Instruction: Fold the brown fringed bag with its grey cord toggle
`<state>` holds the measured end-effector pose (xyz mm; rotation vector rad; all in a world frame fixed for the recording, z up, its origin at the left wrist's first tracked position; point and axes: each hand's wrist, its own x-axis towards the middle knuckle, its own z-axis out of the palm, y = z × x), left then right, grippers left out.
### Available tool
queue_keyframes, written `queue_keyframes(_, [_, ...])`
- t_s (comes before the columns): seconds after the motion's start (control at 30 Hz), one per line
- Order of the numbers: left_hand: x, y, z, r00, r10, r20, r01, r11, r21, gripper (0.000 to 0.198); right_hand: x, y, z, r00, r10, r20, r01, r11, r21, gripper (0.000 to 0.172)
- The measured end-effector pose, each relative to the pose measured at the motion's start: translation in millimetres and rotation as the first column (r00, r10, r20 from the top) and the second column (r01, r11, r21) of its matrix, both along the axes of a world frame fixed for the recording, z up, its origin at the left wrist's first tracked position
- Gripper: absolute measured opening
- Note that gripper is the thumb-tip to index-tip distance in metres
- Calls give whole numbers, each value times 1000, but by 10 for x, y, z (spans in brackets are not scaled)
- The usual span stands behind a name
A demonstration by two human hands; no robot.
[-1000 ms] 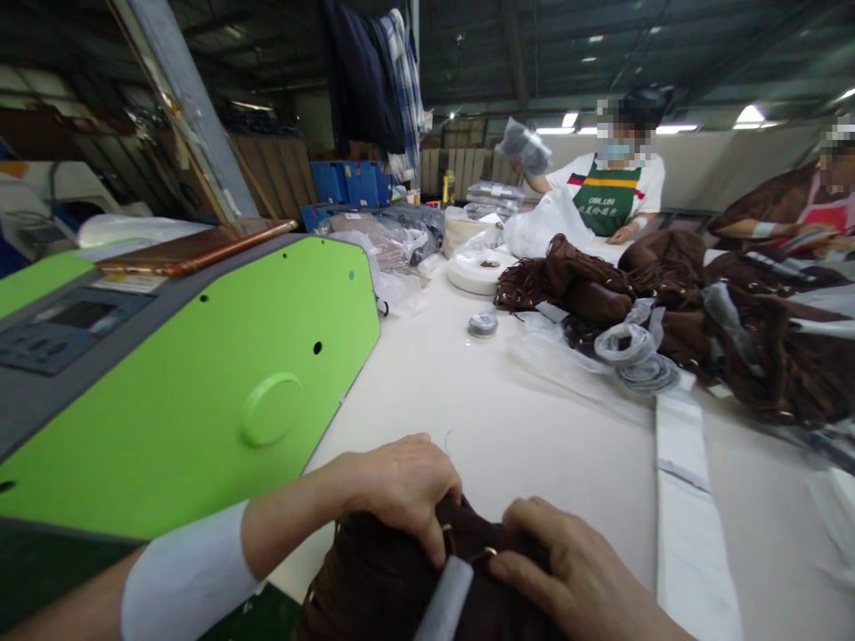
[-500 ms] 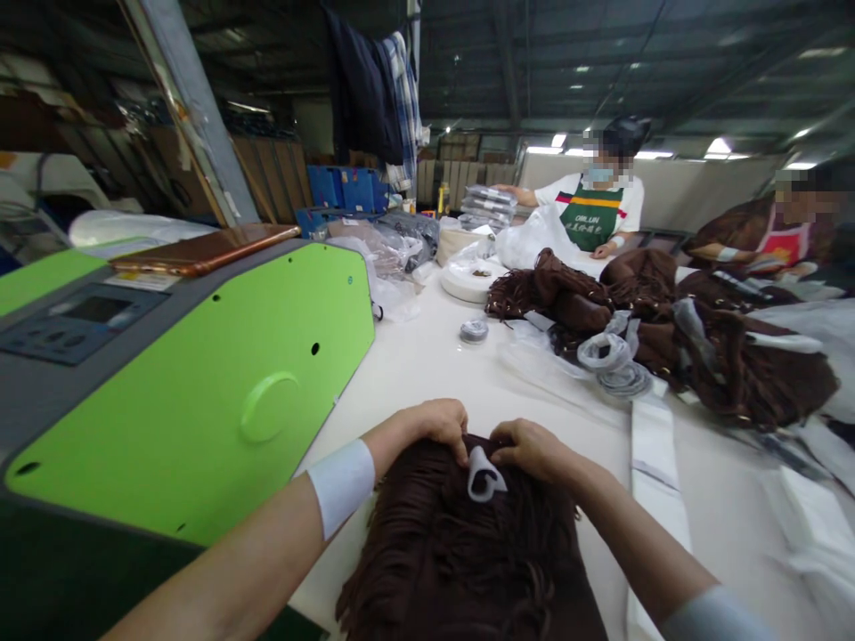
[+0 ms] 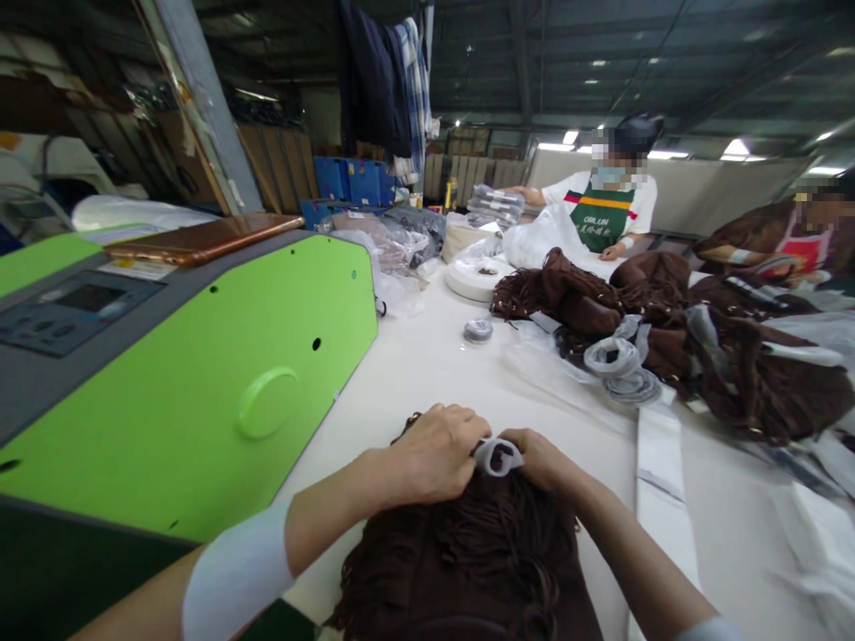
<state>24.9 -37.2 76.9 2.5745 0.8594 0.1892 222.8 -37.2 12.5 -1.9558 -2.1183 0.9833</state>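
One brown fringed bag [image 3: 460, 570] lay at six o'clock in the view, at the near side of the white table [image 3: 420, 365]. Two hands met its top: the left hand [image 3: 441, 452], fingers curled, and the right hand [image 3: 544, 458], fingers bent inward, on either side of one white wrap [image 3: 500, 456]; their fingertips were hidden, so I could not tell whether either was clamped.

With the bag as dial centre, one green machine [image 3: 200, 383] stood at ten o'clock, bearing one flat copper-edged device [image 3: 214, 239]. One small grey roll [image 3: 478, 331] and, beyond it, one large white roll [image 3: 468, 278] sat at twelve. Two pale coils [image 3: 631, 387] lay touching at two, beside a brown heap [image 3: 661, 334], uncountable. Two co-workers [image 3: 605, 214] were at one and two.
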Motion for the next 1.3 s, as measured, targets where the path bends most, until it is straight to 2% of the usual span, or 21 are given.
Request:
queue_keyframes(0.03, [-43,-101,52,998,-22,62,25,998,-50,21,5,6,-10,1000,-2,-11,2,1000,-2,27])
queue_keyframes(0.1, [-138,-297,122,985,-128,115,148,972,-183,30,15,22,-27,1000,-8,-30,7,1000,-12,26])
queue_keyframes(0.17, [-231,-463,130,972,-230,50,235,940,-246,39,24,33,-39,999,-18,-42,17,1000,-25,23])
queue_keyframes(0.23, [-315,-581,97,960,-279,-36,263,933,-247,39,33,35,-48,998,-35,-51,33,999,-30,22])
queue_keyframes(0.33, [-394,-665,76,962,-269,-49,250,938,-240,36,45,17,-65,996,-54,-74,52,998,-19,22])
queue_keyframes(0.4, [-384,-675,118,973,-225,-44,207,946,-251,31,50,3,-80,994,-66,-90,65,998,-12,22])
queue_keyframes(0.47, [-302,-660,178,991,-134,-23,123,955,-269,33,52,-3,-96,992,-79,-99,79,997,-11,21])
queue_keyframes(0.53, [-153,-633,216,988,-133,74,148,951,-271,42,54,-1,-108,990,-89,-105,88,996,-10,21])
queue_keyframes(0.57, [-66,-618,218,973,-197,123,223,940,-258,43,54,2,-112,990,-91,-107,91,996,-10,20])
queue_keyframes(0.63, [99,-595,189,902,-412,130,431,875,-221,40,56,5,-115,990,-95,-106,95,995,-8,19])
queue_keyframes(0.67, [161,-591,164,873,-481,79,486,848,-212,36,58,4,-114,990,-97,-105,97,995,-6,19])
queue_keyframes(0.7, [200,-592,138,866,-501,4,490,846,-207,29,59,2,-112,989,-100,-105,100,995,-4,19])
queue_keyframes(0.77, [196,-612,101,895,-428,-127,406,898,-168,26,63,-8,-107,989,-103,-108,103,995,1,18])
queue_keyframes(0.83, [89,-642,99,928,-343,-148,325,936,-131,29,66,-19,-107,988,-102,-118,103,995,2,17])
queue_keyframes(0.97, [-247,-666,170,966,-238,-97,215,955,-205,13,74,-32,-115,985,-95,-145,96,995,1,20])
queue_keyframes(1.03, [-375,-646,203,974,-167,-152,131,966,-221,5,80,-35,-120,984,-86,-158,88,996,8,21])
queue_keyframes(1.1, [-450,-608,215,963,-136,-234,93,978,-186,9,87,-40,-124,983,-77,-167,80,997,14,21])
queue_keyframes(1.2, [-478,-546,207,945,-95,-312,102,995,9,14,99,-45,-132,982,-69,-176,73,997,16,21])
queue_keyframes(1.23, [-472,-534,206,956,-60,-287,97,989,115,17,101,-47,-137,981,-70,-180,74,997,16,20])
queue_keyframes(1.3, [-444,-534,221,995,14,-95,17,948,317,24,105,-48,-149,979,-74,-187,78,997,15,20])
